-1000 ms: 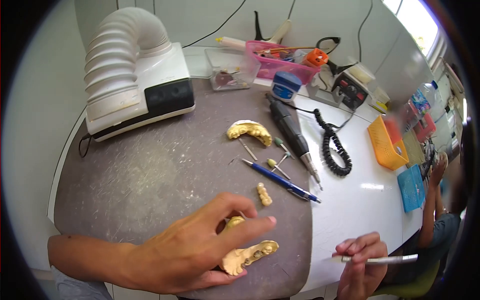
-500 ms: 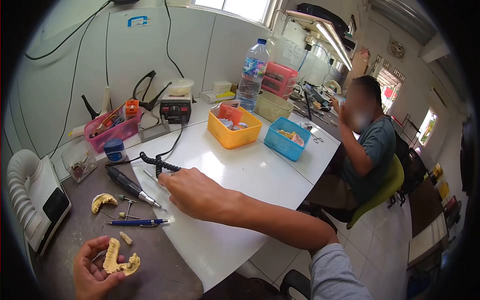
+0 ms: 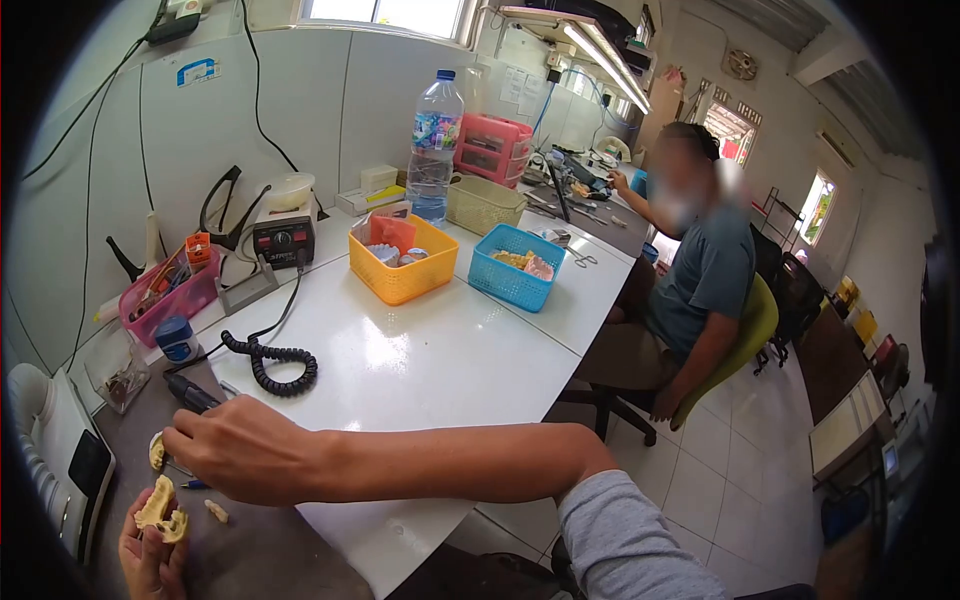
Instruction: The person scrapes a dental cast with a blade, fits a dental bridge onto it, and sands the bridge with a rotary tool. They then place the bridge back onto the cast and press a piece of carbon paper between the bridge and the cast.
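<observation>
1. Left hand (image 3: 146, 562): fingers closed around the plaster tooth model (image 3: 160, 508), with the thumb on its near side.
2. Model position: seated within the left fingers, at the lower left, its upper end standing clear of the grip.
3. Right hand (image 3: 238, 448): extended over the desk (image 3: 275, 555), fingers bent downward. Their grip cannot be told; a slim silver tool (image 3: 229, 388) shows just beyond the knuckles.
4. Second plaster model (image 3: 157, 451): just beside the right fingertips; contact cannot be told.
5. Drill handle (image 3: 188, 392): beyond the right hand, partly hidden by it.
6. Blue pen (image 3: 194, 485) and loose row of teeth (image 3: 216, 511): on the desk, between the held model and right wrist.
</observation>
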Tool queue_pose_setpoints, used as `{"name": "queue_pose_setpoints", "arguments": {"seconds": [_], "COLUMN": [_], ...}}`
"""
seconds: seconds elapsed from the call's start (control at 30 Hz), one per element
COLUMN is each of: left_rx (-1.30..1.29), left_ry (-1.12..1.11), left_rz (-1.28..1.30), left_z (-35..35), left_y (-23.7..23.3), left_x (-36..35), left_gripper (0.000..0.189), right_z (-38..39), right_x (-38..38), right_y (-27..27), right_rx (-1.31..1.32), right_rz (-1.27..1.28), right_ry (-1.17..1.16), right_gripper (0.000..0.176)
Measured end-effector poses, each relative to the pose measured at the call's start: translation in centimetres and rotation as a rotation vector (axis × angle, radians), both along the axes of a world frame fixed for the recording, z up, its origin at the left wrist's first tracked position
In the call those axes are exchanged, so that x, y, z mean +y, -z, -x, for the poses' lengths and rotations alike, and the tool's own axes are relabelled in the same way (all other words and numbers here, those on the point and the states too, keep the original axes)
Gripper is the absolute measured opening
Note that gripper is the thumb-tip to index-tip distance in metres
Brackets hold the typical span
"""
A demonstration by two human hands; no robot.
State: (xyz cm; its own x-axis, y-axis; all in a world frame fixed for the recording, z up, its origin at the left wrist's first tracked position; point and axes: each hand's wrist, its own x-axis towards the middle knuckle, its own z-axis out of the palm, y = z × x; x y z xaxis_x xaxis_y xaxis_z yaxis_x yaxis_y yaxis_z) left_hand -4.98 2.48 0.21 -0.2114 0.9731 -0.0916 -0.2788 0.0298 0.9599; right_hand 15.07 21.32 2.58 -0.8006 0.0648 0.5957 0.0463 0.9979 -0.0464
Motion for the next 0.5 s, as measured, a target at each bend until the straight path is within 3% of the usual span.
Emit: {"name": "queue_pose_setpoints", "arguments": {"seconds": [0.07, 0.27, 0.5], "left_rx": [-0.025, -0.077, 0.249], "left_ry": [-0.048, -0.06, -0.15], "left_rz": [0.021, -0.008, 0.014], "left_z": [0.3, -0.1, -0.2], "left_y": [0.0, -1.0, -2.2], "left_x": [0.2, 0.4, 1.6], "left_gripper": [0.049, 0.048, 0.056], "right_z": [0.5, -0.6, -0.7], "right_x": [-0.7, -1.4, -1.1], "right_y": [1.5, 2.6, 2.4], "right_rx": [0.272, 0.232, 0.329], "right_rz": [-0.009, -0.006, 0.036], "right_ry": [-0.065, -0.175, -0.156], "right_gripper": [0.015, 0.024, 0.022]}}
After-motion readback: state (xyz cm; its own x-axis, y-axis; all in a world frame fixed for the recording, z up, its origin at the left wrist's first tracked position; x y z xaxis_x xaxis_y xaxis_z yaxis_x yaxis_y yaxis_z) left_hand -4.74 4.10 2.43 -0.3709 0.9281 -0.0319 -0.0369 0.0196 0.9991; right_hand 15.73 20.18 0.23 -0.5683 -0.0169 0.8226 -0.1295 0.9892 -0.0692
